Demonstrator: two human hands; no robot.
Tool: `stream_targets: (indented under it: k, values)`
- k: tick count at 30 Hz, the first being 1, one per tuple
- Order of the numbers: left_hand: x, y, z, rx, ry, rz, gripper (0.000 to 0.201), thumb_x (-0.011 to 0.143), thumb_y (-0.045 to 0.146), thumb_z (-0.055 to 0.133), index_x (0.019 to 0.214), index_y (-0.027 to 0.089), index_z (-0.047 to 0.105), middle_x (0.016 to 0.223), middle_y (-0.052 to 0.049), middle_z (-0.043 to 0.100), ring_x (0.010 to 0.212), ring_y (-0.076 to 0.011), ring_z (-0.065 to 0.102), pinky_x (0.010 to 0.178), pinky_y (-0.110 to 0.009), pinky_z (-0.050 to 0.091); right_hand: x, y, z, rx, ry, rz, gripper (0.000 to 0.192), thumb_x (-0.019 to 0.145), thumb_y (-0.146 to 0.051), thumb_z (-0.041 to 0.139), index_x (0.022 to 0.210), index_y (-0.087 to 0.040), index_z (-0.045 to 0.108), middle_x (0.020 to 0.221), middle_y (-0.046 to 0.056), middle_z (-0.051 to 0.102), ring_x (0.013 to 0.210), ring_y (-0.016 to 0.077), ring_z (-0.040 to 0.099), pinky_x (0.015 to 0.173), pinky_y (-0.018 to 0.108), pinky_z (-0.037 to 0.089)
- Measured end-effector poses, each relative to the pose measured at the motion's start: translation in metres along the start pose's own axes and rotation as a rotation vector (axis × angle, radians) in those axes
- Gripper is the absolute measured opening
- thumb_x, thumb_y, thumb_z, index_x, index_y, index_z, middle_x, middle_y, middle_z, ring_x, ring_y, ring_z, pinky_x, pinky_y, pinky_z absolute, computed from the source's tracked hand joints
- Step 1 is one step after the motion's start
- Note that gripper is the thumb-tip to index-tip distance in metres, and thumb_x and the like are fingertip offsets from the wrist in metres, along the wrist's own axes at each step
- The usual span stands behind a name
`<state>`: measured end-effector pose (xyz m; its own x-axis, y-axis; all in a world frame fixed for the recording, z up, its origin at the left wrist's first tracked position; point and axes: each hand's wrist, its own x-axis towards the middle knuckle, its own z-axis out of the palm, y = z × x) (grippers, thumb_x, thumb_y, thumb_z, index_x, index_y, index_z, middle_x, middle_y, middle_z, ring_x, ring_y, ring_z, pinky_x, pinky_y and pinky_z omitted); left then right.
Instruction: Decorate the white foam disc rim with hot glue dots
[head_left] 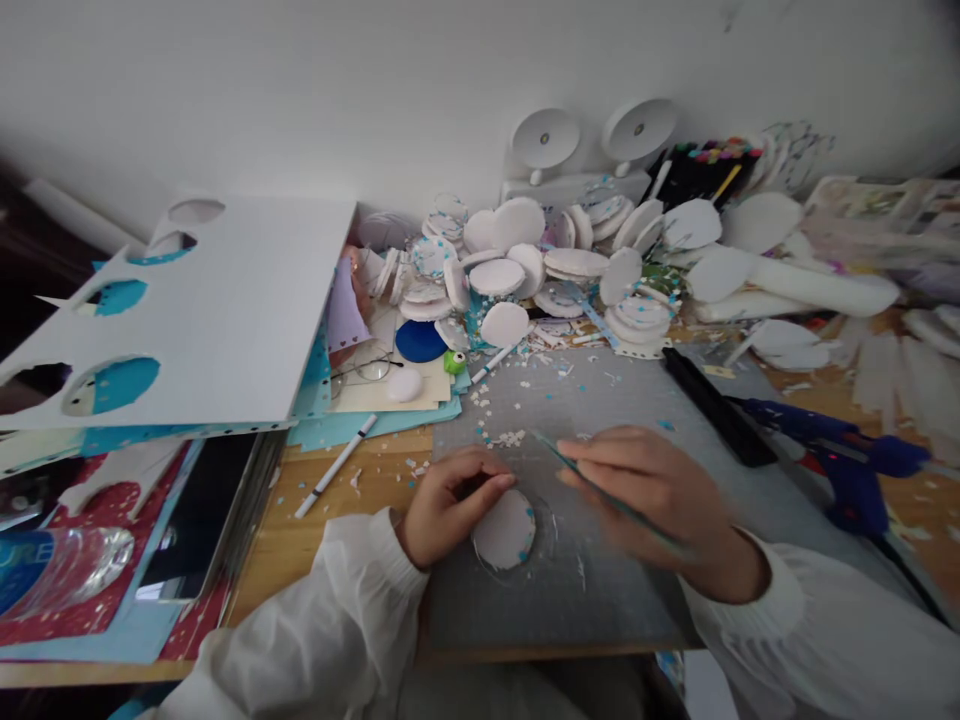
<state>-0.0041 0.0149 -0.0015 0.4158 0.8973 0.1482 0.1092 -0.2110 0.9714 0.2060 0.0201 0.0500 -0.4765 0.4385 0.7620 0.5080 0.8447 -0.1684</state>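
On the grey cutting mat (pixel 480 615), a round white foam disc (pixel 501 535) lies with small blue pieces along its right and lower rim. Fine clear strands curl around it. My left hand (pixel 457 505) pinches the disc's upper left edge, thumb on top and fingers curled. Held like a pen in my right hand (pixel 652 495) is a slender green tool (pixel 555 447) shaped like tweezers. Its tip points up and left, above the mat and near a cluster of tiny white pieces (pixel 511 438). Motion blurs this hand slightly.
Many white foam discs (pixel 498 276) pile up along the wall. A blue hot glue gun (pixel 840 450) and a black bar (pixel 716 410) lie right. Leftward are a white board with cut-out holes (pixel 247 300), a plastic bottle (pixel 67 565) and a striped white stick (pixel 335 466).
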Motion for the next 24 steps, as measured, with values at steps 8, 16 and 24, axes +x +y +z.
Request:
stream_targets:
  k: [8, 16, 24]
  values:
    - [-0.003, 0.007, -0.005, -0.171, 0.068, 0.045, 0.041, 0.09, 0.046, 0.049, 0.072, 0.015, 0.068, 0.078, -0.007, 0.064, 0.081, -0.0192, 0.057, 0.081, -0.031, 0.044, 0.017, -0.025, 0.015, -0.172, -0.159, -0.405, 0.01, 0.086, -0.011, 0.055, 0.078, -0.017, 0.059, 0.084, 0.008, 0.07, 0.072, 0.0166, 0.062, 0.066, 0.031, 0.054]
    - [-0.006, -0.001, -0.001, -0.548, 0.15, -0.247, 0.036, 0.078, 0.042, 0.067, 0.056, 0.014, 0.063, 0.06, -0.001, 0.053, 0.063, -0.0132, 0.048, 0.065, -0.027, 0.039, 0.012, -0.029, 0.034, -0.154, -0.273, -0.301, 0.012, 0.086, -0.009, 0.053, 0.081, -0.014, 0.063, 0.083, 0.008, 0.067, 0.077, 0.0185, 0.061, 0.07, 0.033, 0.052]
    - [-0.001, 0.003, -0.005, -0.656, 0.281, -0.348, 0.028, 0.075, 0.036, 0.064, 0.06, 0.013, 0.069, 0.062, -0.003, 0.059, 0.065, -0.0132, 0.049, 0.065, -0.025, 0.037, -0.028, -0.024, -0.028, -0.035, -0.134, 0.149, 0.016, 0.084, -0.009, 0.056, 0.095, -0.017, 0.063, 0.089, 0.007, 0.067, 0.083, 0.0186, 0.061, 0.079, 0.037, 0.049]
